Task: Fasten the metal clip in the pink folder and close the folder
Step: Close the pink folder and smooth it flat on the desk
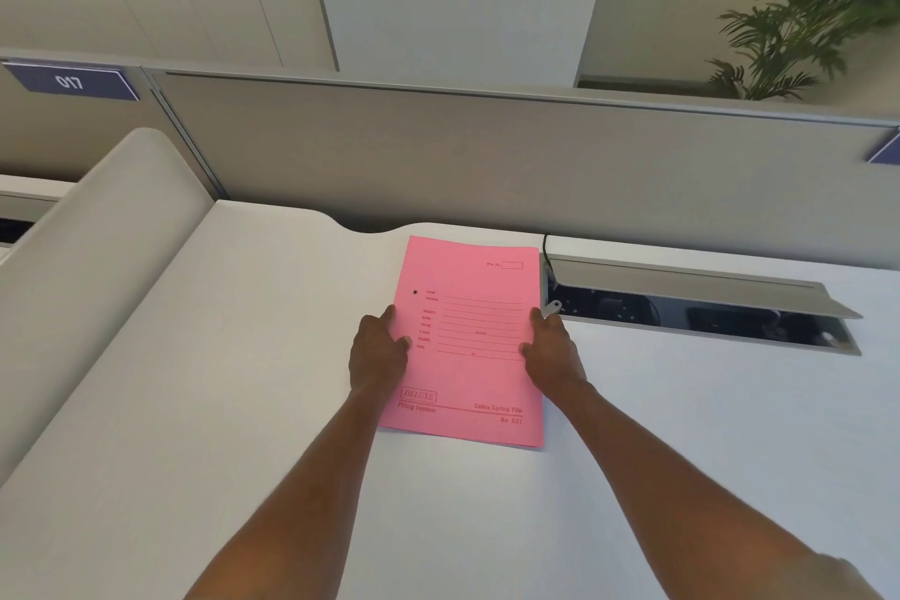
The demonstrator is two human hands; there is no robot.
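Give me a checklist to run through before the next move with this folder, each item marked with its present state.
1. Folder closed, cover flat: ok, printed front faces up.
2. Metal clip fastened inside: cannot tell, the cover hides it.
3. Left hand on the folder's left edge: ok, fingertips touch it.
4. Right hand on the right edge: ok, fingertips rest on it.
5. Folder fully on the desk: ok, no edge overhangs.
6. Folder clear of the open cable tray: not ok, its right edge lies right beside the tray, and a small white tab pokes out there.
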